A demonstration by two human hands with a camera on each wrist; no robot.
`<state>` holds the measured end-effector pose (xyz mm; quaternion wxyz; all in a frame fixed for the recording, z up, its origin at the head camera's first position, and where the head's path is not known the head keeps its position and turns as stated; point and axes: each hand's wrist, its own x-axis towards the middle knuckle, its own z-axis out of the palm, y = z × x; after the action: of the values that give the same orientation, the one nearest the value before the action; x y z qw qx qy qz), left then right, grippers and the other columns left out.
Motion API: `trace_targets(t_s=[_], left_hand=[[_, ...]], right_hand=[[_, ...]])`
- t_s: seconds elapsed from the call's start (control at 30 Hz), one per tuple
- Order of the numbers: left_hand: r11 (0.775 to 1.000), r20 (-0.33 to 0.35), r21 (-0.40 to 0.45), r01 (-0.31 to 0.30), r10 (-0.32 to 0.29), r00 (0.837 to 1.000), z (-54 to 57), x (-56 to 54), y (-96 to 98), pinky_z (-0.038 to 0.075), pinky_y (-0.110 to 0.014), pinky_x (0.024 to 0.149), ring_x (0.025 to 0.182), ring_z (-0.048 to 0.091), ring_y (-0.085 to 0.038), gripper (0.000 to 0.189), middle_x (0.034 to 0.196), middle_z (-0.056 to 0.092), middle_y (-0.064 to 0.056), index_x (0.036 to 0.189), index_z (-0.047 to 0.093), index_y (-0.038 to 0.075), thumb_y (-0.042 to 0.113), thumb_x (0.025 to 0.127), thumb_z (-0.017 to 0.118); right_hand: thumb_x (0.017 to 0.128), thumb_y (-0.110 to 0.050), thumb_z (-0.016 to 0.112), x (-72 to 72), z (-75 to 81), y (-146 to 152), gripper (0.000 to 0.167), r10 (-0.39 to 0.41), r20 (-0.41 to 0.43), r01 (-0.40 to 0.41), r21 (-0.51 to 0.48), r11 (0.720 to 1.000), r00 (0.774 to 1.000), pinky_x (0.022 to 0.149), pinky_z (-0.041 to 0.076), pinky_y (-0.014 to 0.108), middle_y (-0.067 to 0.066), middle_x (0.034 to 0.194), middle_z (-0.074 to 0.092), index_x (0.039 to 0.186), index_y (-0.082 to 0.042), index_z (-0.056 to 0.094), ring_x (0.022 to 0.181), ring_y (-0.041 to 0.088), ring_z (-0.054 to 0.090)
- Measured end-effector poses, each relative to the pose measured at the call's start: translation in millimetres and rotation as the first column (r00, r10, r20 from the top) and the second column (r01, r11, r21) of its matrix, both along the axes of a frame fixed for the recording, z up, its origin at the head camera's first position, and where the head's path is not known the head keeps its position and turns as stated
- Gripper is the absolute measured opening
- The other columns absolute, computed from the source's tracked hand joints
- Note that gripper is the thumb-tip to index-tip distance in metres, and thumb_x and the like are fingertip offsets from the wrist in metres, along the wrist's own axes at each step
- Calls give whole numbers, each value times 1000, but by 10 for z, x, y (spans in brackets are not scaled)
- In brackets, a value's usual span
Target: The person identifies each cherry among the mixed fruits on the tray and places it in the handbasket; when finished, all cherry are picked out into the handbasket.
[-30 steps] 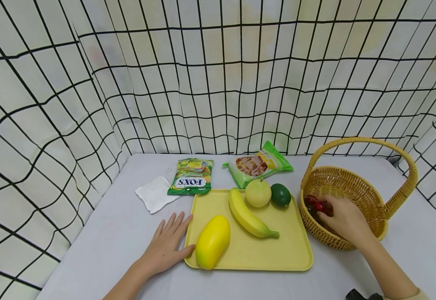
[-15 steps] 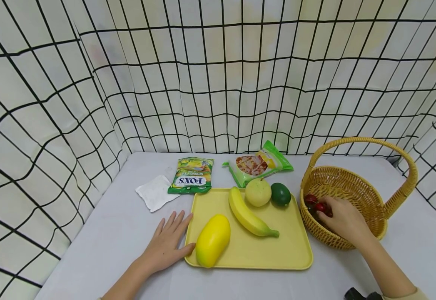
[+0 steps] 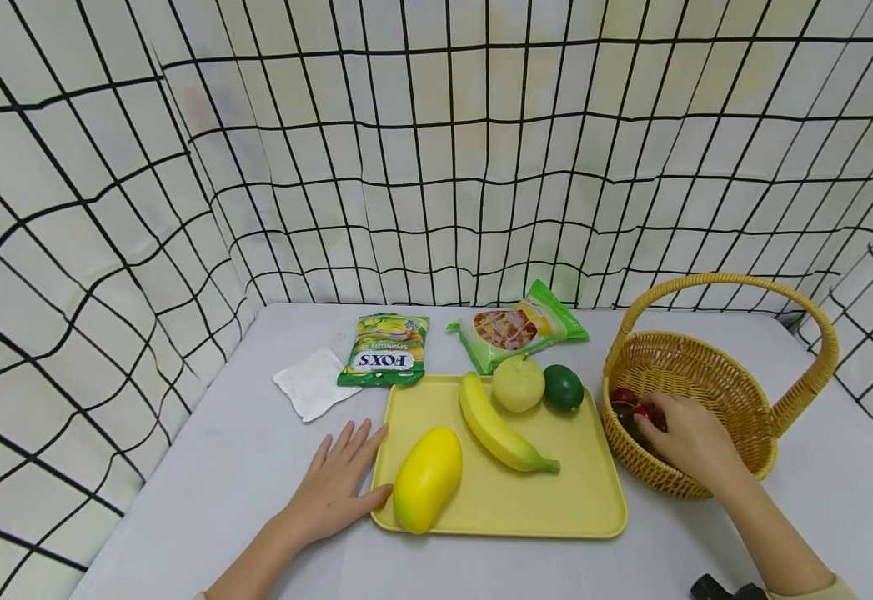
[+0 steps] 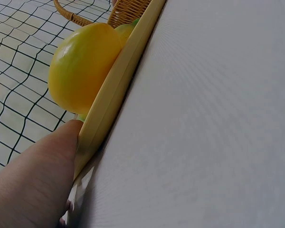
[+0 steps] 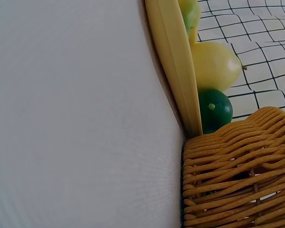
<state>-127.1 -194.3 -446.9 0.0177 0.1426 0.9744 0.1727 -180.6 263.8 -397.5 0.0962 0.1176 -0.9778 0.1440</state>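
My left hand (image 3: 334, 492) lies flat with fingers spread on the white table, its thumb and fingertip at the left rim of the yellow tray (image 3: 541, 512). On that tray a yellow mango (image 3: 428, 481) sits nearest the thumb, with a banana (image 3: 501, 429), a pale round pear (image 3: 518, 384) and a dark green fruit (image 3: 563, 387) farther back. Over at the right, my right hand (image 3: 687, 437) reaches into the wicker basket (image 3: 736, 396). Its thumb and fingers pinch a small red fruit (image 3: 642, 412), partly hidden by the hand; another dark red fruit (image 3: 624, 397) lies beside it.
Behind the tray lie a green FOX'S candy bag (image 3: 385, 350) and a green-and-white snack bag (image 3: 519, 327). A white tissue (image 3: 316, 385) is at the left. The basket's tall handle (image 3: 732, 279) arches above it. Black-gridded cloth (image 3: 436, 167) walls the table's back and sides.
Both hands keep nearly the same places. The right thumb and fingers stay at the red fruit in the basket, and the head view shifts very slightly.
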Motion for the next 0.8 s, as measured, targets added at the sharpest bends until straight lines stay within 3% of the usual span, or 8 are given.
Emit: trace_targets(t_s=[0.33,0.6,0.8], left_hand=[[1000,-4,3,5,-5,1000,-19,-6,14,1,-53,108,138,7,-29,80,151,17,-11,147,23,18,59,83,49],[1000,11,-4,10,-10,1000,14,-4,42,1,-54,108,138,7,-30,79,151,17,-11,146,24,18,57,84,50],[1000,9,-9,14,-14,1000,8,-11,46,1,-53,108,138,7,-30,79,151,17,-10,147,24,18,57,84,50]], right_hand=[[88,-23,58,38,7,15,26,-14,-35,14,-6,1000,999,54,47,41,14,86,64,102,-1,64,73,30,58],[86,-19,61,68,16,25,20,-20,-26,20,-3,1000,999,45,37,29,2,71,58,98,-3,65,59,16,47],[84,-17,63,82,10,36,16,-13,-35,13,-1,1000,999,44,35,28,0,67,55,94,-4,65,56,14,44]])
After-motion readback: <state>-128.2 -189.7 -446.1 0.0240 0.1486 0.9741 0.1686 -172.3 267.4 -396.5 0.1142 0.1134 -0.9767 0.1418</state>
